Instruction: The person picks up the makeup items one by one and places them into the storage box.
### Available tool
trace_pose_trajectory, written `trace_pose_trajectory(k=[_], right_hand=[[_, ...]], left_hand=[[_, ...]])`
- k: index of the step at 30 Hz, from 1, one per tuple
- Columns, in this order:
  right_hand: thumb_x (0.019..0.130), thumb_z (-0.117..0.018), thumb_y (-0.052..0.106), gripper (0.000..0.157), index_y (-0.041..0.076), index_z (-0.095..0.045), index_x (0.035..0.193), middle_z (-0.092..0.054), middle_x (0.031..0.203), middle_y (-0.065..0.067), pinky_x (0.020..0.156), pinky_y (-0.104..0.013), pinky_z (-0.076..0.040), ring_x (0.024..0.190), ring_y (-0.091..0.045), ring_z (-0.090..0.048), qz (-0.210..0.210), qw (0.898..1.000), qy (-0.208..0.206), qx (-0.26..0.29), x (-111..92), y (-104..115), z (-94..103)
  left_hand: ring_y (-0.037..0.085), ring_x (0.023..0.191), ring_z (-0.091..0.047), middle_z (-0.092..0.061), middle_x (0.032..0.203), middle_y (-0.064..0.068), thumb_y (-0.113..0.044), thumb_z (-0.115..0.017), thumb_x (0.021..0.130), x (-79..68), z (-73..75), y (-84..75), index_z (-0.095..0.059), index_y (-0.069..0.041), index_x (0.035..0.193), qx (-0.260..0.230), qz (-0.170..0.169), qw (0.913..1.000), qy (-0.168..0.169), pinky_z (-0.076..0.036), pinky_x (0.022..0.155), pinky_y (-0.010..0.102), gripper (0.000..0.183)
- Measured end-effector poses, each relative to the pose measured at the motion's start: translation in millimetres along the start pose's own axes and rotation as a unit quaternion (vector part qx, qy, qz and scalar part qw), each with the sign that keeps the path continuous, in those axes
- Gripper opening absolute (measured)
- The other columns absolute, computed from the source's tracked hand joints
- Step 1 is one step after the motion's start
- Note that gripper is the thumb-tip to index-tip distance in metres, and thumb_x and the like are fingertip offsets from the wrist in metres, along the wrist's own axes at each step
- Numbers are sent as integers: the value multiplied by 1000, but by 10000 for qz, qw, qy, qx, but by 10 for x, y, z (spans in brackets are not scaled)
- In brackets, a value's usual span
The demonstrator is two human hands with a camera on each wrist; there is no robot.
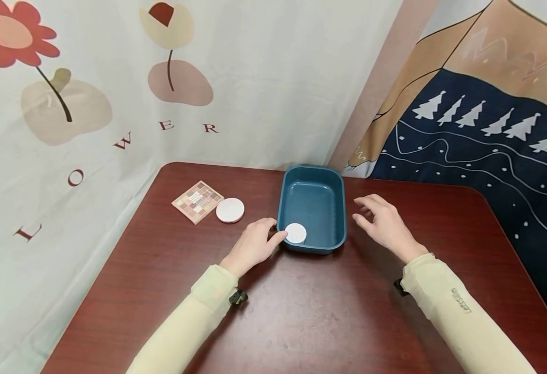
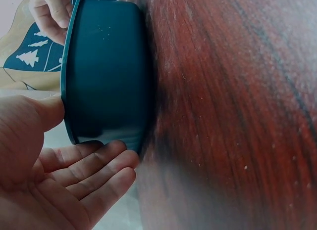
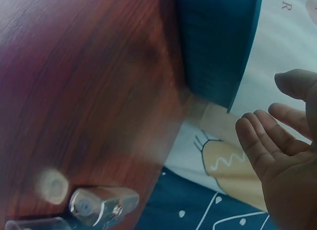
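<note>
A blue rectangular plastic bin (image 1: 312, 208) stands on the table, with a white round case (image 1: 296, 232) in its near left corner. My left hand (image 1: 256, 243) touches that corner from outside. In the left wrist view its thumb (image 2: 49, 113) lies against the rim, and its fairly straight fingers (image 2: 99, 175) lie beside the outer wall. To the right of the bin, my right hand (image 1: 387, 228) hovers apart from it, fingers loosely bent and holding nothing. Left of the bin lie an eyeshadow palette (image 1: 197, 202) and a white round compact (image 1: 230, 210) with a pinkish edge.
The dark red wooden table (image 1: 301, 322) reaches a white curtain (image 1: 264, 83) at the back and a dark blue tree-patterned cloth (image 1: 488, 150) at the right. A clear bottle-like thing (image 3: 104, 205) shows low in the right wrist view.
</note>
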State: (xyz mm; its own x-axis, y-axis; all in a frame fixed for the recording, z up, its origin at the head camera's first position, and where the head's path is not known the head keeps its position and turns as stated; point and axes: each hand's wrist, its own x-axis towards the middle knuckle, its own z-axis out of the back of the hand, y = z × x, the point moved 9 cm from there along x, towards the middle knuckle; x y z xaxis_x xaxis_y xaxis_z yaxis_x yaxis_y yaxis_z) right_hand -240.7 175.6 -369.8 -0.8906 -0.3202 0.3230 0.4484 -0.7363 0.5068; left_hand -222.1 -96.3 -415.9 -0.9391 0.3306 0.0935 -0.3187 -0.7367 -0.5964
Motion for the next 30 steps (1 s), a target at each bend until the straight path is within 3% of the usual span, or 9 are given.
trace_pose_trajectory(k=[11, 30], right_hand=[[96, -69, 6, 36, -8, -63, 129, -63, 121, -23, 85, -54, -57, 97, -37, -68, -520, 9985, 48, -149, -68, -221, 38], [96, -64, 10, 41, -11, -59, 132, -57, 128, -31, 87, -59, -54, 102, -44, -67, -1526, 9857, 312, -639, -196, -634, 168]], left_hand=[[24, 90, -66, -69, 96, 7, -31, -69, 100, -9, 12, 63, -68, -3, 107, -147, 269, 9995, 17, -54, 84, 41, 28], [24, 89, -67, -70, 92, 6, -30, -69, 100, 28, -24, 31, -68, -6, 104, -236, 281, 9993, 64, -54, 83, 41, 25]])
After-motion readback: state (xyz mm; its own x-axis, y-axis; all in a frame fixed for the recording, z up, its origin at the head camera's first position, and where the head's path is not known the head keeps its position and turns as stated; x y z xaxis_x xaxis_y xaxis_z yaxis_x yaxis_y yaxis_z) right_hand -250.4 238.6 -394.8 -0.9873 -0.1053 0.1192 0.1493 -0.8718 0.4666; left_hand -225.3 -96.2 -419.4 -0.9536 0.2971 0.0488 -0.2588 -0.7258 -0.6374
